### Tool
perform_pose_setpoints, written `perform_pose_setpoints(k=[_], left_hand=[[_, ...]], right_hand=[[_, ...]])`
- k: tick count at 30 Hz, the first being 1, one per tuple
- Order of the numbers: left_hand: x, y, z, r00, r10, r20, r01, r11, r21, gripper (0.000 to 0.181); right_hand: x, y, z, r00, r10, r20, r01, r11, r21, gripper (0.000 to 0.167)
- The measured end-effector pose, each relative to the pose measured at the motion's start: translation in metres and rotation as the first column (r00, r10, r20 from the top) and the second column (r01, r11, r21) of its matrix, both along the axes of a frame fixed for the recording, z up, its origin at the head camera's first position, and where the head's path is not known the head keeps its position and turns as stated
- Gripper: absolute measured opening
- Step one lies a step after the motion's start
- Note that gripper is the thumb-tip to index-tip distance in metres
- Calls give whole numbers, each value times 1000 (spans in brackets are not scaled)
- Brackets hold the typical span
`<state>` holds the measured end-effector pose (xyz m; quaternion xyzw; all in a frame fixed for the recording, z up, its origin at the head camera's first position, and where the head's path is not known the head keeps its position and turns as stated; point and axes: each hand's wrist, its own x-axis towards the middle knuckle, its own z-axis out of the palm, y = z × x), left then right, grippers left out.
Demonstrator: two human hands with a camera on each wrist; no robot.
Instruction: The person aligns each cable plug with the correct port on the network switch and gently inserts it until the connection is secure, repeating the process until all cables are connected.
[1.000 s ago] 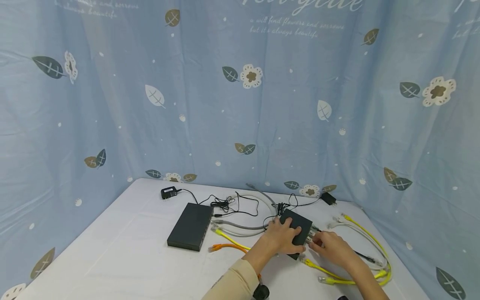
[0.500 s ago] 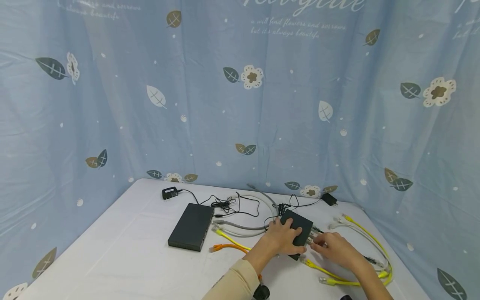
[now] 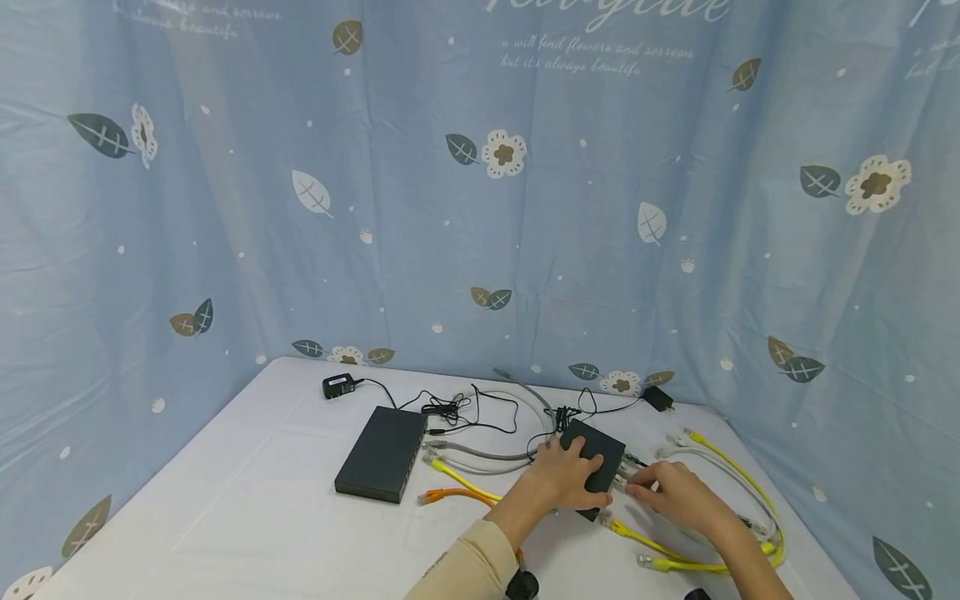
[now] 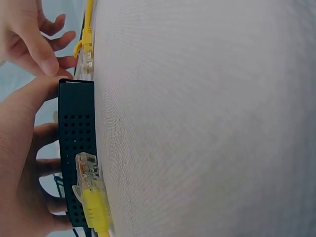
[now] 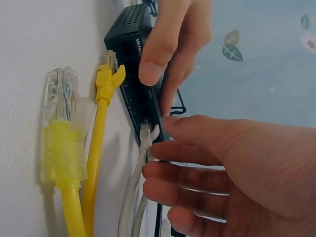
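Note:
On the top of a black network switch [image 3: 596, 450] lies my left hand [image 3: 564, 477], fingers spread across it, the thumb near the port side. In the left wrist view the fingertips press the switch's [image 4: 76, 108] upper face. A white network cable [image 5: 144, 138] is seated in a port. My right hand [image 3: 675, 497] is just beside its plug, with thumb and fingers apart and loosely bent; the right wrist view shows no cable between them. A yellow cable's plug [image 5: 104, 69] lies against the port side, apparently outside the ports.
A second black box [image 3: 381, 454] lies to the left. Between the boxes are grey, yellow and orange network cables [image 3: 442, 496] and tangled black power leads [image 3: 446, 407]. Power adapters [image 3: 339, 385] sit at the back corners. Yellow cables [image 3: 772, 508] loop at the right.
My right hand has drawn slightly away from the port side, to the right. The left hand and the switch have stayed in place.

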<state>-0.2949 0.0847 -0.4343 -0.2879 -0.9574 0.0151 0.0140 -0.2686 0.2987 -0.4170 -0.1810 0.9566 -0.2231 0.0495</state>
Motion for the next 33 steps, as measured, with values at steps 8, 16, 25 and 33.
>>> perform_pose_setpoints(k=[8,16,25,33], left_hand=[[1,0,0,1000,11,-2,-11,1000,-9,69],[1,1,-1,1000,20,-13,-20,1000,-18,69],[0,1,-3,999,12,-34,-12,1000,-16,69],[0,2,-4,999,16,-47,-17,1000,-17,69]], right_hand=[[1,0,2,997,70,45,-68,997,-40,20],[0,0,-1,977,175,123,-166,983,-74,16],[4,-4,0,957,206,206,-184,976,-119,14],[3,-8,-2,934,255,251,-217,961,-169,11]])
